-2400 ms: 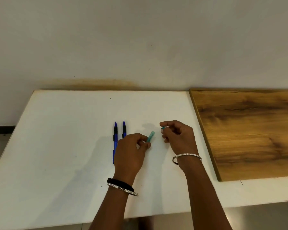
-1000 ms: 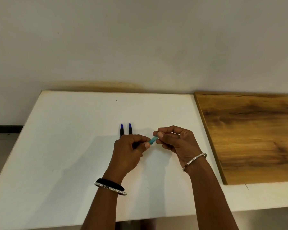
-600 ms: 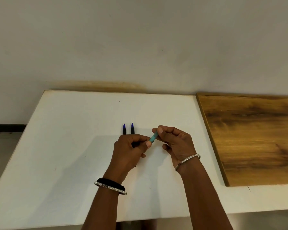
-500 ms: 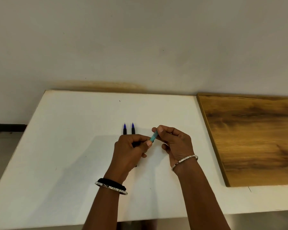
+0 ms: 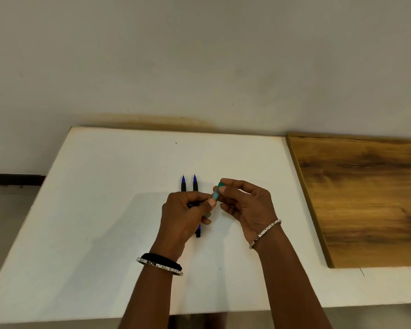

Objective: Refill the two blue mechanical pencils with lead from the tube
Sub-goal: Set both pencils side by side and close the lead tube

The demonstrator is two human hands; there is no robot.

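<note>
Two blue mechanical pencils lie side by side on the white table [image 5: 105,210], tips pointing away: the left pencil [image 5: 183,184] and the right pencil [image 5: 195,183]. Their middle parts are hidden behind my left hand [image 5: 185,217]. That hand pinches the lower end of a small teal lead tube [image 5: 216,194], held tilted above the table. My right hand [image 5: 244,205] pinches the tube's upper end between thumb and forefinger; whether the cap is on it I cannot tell.
A brown wooden board [image 5: 365,198] lies on the table's right side, its edge close to my right hand. A plain wall rises behind the table. The table's left edge drops to the floor.
Earlier my right hand held the small cap apart from the tube. It has come to the tube's top end, and both hands now hold the tube together, slightly more upright.
</note>
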